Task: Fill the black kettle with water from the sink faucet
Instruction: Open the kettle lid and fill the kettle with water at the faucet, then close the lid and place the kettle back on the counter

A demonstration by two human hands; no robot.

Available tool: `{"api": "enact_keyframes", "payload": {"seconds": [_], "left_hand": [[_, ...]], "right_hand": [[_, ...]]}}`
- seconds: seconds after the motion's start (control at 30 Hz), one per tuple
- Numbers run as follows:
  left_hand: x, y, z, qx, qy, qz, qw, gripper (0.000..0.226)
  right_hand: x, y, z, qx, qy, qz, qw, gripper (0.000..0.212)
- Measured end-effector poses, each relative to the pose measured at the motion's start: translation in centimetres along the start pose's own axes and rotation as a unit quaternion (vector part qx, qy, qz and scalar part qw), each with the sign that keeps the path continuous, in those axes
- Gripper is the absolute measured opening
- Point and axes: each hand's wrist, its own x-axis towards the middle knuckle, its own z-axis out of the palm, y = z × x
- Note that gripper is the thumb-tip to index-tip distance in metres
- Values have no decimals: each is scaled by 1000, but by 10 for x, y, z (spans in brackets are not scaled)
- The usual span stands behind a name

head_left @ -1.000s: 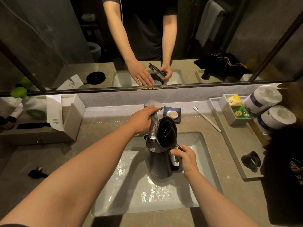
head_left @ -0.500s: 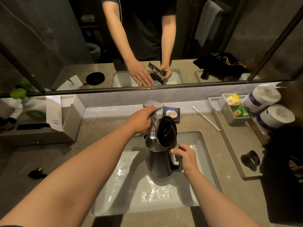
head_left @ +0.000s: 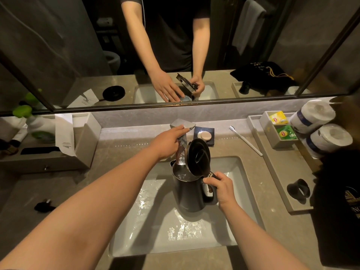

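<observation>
The black kettle (head_left: 190, 193) stands upright in the white sink (head_left: 155, 236), its round lid (head_left: 198, 156) flipped open and standing up. My right hand (head_left: 221, 189) is closed around the kettle's handle on its right side. The chrome faucet (head_left: 182, 145) reaches over the kettle's mouth, and a stream of water runs down from it into the kettle. My left hand (head_left: 168, 141) lies on the faucet's flat lever, fingers stretched along it. Water glints inside the kettle's mouth.
Behind the faucet sits a dark soap dish (head_left: 204, 135). A toothbrush (head_left: 245, 140) lies right of it. A grey tray (head_left: 276, 172) at right holds tea bags (head_left: 280, 125), a black stand (head_left: 298, 190) and paper rolls (head_left: 319, 125). A tissue box (head_left: 48, 152) stands at left. A mirror runs above.
My left fingers have straightened out along the faucet lever. The kettle and my right hand stay in place under the running water.
</observation>
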Motion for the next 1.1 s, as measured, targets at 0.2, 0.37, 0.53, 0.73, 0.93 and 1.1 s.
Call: {"api": "enact_keyframes", "payload": {"seconds": [0.2, 0.37, 0.53, 0.73, 0.93, 1.1], "left_hand": [[-1, -2, -2, 28, -10, 9, 1000, 69], [2, -3, -1, 125, -78, 77, 986, 67], [2, -1, -4, 9, -82, 26, 996, 60], [-33, 33, 1, -212, 109, 29, 971, 36], [-56, 52, 13, -150, 98, 63, 982, 28], [-74, 57, 23, -134, 82, 50, 986, 33]], "right_hand": [[2, 1, -1, 1, -3, -3, 1000, 31], [4, 4, -3, 4, -9, -1, 1000, 33], [2, 6, -7, 11, -13, -4, 1000, 55], [-9, 3, -21, 6, -13, -19, 1000, 42], [-32, -12, -50, 0, 1, -40, 999, 23], [-54, -35, -70, 6, 21, -67, 998, 13]]}}
